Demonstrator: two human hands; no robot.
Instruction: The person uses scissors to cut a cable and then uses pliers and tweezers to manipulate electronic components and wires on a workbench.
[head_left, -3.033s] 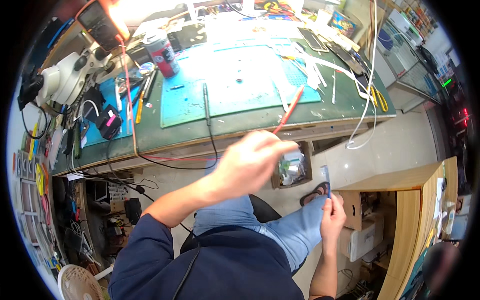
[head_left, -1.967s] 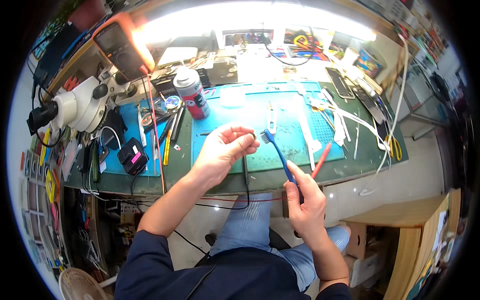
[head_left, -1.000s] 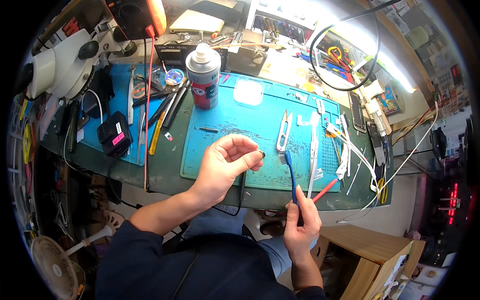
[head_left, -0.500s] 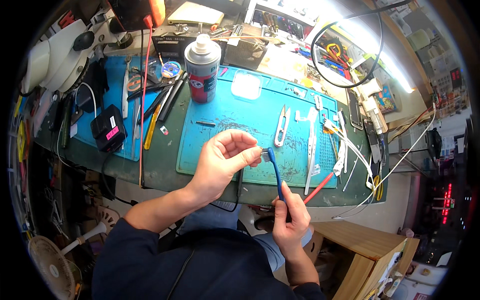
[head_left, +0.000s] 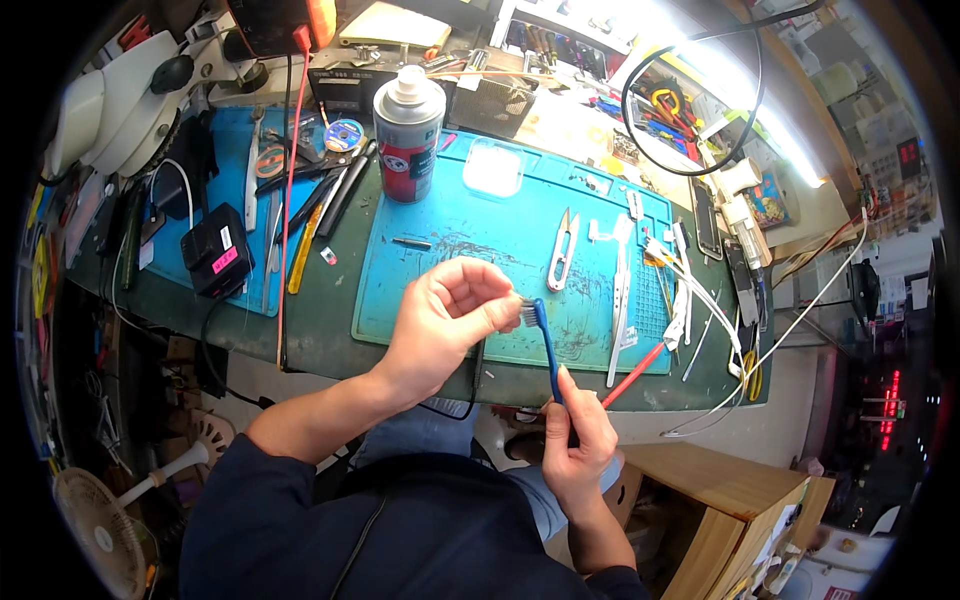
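Observation:
My right hand (head_left: 578, 436) is closed round the handle of a blue toothbrush (head_left: 549, 350), which stands nearly upright with its bristles turned left. The bristles meet the fingertips of my left hand (head_left: 450, 310). Thumb and forefinger of that hand are pinched together, and whatever they hold is too small to make out. Both hands are over the near edge of a blue work mat (head_left: 470, 230). On the mat beyond them lie white-handled thread snips (head_left: 563, 250), a small dark rod (head_left: 411, 243) and a clear plastic lid or tray (head_left: 493, 168).
A red and grey spray can (head_left: 408, 140) stands at the mat's far left. White tweezers (head_left: 619, 300), a red-handled tool (head_left: 634, 375) and white cables (head_left: 715, 310) lie to the right. A black box-shaped adapter (head_left: 215, 252) and a yellow knife (head_left: 303, 255) are on the left.
The toothbrush and my right hand have shifted very slightly, with the bristles still at my left fingertips. My left hand keeps its pinch.

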